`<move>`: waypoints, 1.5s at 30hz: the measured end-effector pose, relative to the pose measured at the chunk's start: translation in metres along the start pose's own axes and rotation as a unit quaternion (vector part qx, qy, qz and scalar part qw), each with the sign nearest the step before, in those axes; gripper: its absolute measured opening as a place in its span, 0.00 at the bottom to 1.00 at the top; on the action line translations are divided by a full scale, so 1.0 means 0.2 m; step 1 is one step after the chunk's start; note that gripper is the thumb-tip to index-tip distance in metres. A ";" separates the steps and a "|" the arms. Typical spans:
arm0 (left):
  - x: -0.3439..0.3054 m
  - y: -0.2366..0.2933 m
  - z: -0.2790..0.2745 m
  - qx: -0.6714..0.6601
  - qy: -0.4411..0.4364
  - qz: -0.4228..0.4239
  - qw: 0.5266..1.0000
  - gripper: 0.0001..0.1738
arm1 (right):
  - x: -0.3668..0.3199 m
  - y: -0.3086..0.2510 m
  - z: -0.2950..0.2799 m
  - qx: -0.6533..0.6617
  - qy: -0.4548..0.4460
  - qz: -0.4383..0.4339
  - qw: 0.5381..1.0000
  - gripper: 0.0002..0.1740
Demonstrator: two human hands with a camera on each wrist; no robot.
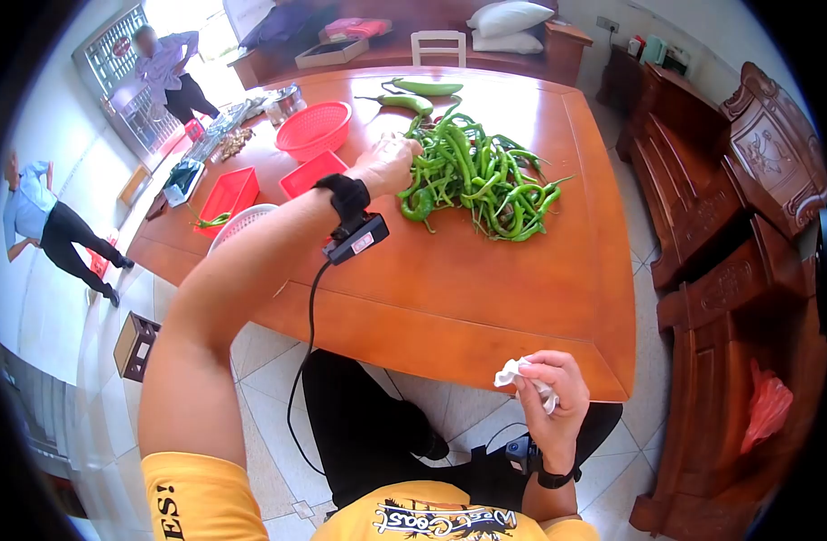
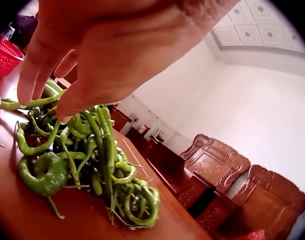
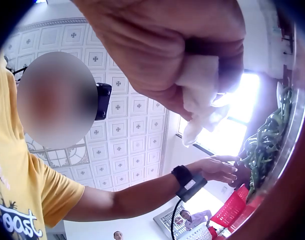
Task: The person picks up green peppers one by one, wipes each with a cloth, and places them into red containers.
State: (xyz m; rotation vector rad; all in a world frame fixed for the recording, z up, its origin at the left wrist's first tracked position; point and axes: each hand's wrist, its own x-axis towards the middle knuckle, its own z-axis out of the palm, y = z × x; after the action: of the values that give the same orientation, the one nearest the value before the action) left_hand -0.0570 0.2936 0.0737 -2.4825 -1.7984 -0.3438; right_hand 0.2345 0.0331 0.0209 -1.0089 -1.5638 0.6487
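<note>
Green peppers (image 1: pixel 472 176) | left hand (image 1: pixel 386 165) fingers loose, touching | right hand (image 1: pixel 553 392) clenching tissue (image 1: pixel 512 371) | shirt (image 1: pixel 431 518) reads "Coast"

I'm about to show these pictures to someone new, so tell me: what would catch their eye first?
The big pile of green peppers in the middle of the wooden table stands out most, with the left hand touching its edge. Next come the round red basket at the table's far left and the right hand, just off the table's near edge, pinching a crumpled white tissue.
</note>
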 end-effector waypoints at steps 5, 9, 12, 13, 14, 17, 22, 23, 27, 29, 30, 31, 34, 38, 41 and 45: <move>0.04 0.09 0.00 0.064 -0.008 -0.046 0.997 0.21 | -0.01 0.03 -0.01 -0.014 0.005 -0.016 1.000 0.13; 0.01 0.06 -0.04 0.038 0.031 -0.003 0.999 0.11 | -0.02 0.04 -0.02 -0.013 0.004 -0.010 1.000 0.13; -0.04 -0.01 -0.10 -0.019 0.037 0.057 0.998 0.11 | -0.02 0.04 -0.01 -0.008 -0.001 -0.010 1.000 0.13; -0.06 -0.03 -0.13 -0.042 0.041 0.084 0.995 0.11 | -0.02 0.04 0.00 -0.003 -0.001 -0.006 1.000 0.13; -0.09 -0.04 -0.15 -0.079 0.044 0.092 0.992 0.12 | -0.02 0.04 0.00 0.002 -0.001 -0.003 1.000 0.13; -0.23 0.05 -0.27 -0.116 0.037 0.071 0.990 0.09 | -0.02 0.03 0.02 -0.005 -0.008 -0.024 1.000 0.13; -0.41 0.05 -0.30 -0.296 -0.057 -0.057 0.952 0.09 | -0.04 0.05 0.07 0.005 -0.028 -0.015 0.999 0.13; -0.44 0.05 -0.30 -0.330 -0.073 -0.088 0.937 0.10 | -0.04 0.05 0.07 0.005 -0.034 -0.014 0.999 0.13; -0.60 0.08 -0.31 -0.488 -0.126 -0.200 0.840 0.14 | -0.05 0.04 0.08 -0.031 -0.035 -0.001 0.999 0.14; -0.72 0.11 -0.30 -0.574 -0.150 -0.232 0.771 0.14 | -0.06 0.05 0.09 -0.040 -0.027 0.036 0.998 0.14; -0.78 0.15 -0.30 -0.632 -0.164 -0.244 0.717 0.15 | -0.07 0.05 0.09 -0.038 -0.020 0.037 0.998 0.14; -0.85 0.20 -0.30 -0.636 -0.170 -0.236 0.714 0.16 | -0.08 0.07 0.09 -0.032 -0.010 0.046 0.998 0.14; -1.03 0.34 -0.25 -0.718 -0.190 -0.222 0.632 0.16 | -0.05 0.04 0.09 -0.043 0.038 -0.002 0.998 0.12; -1.21 0.48 -0.13 -0.766 -0.189 -0.207 0.578 0.14 | -0.05 0.00 0.08 -0.022 0.099 -0.018 0.995 0.11; -1.26 0.56 -0.04 -0.766 -0.188 -0.193 0.583 0.13 | -0.04 -0.10 0.12 -0.005 0.079 -0.048 0.996 0.11; -1.29 0.68 0.04 -0.765 -0.159 -0.162 0.603 0.13 | -0.04 -0.15 0.24 0.013 -0.072 -0.108 0.991 0.16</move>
State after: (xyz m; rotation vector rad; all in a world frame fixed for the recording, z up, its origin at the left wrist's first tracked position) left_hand -0.0042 0.0108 0.0234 -2.8771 -2.6809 -2.6050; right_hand 0.1815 0.0159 0.0301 -0.7740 -1.7585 0.5991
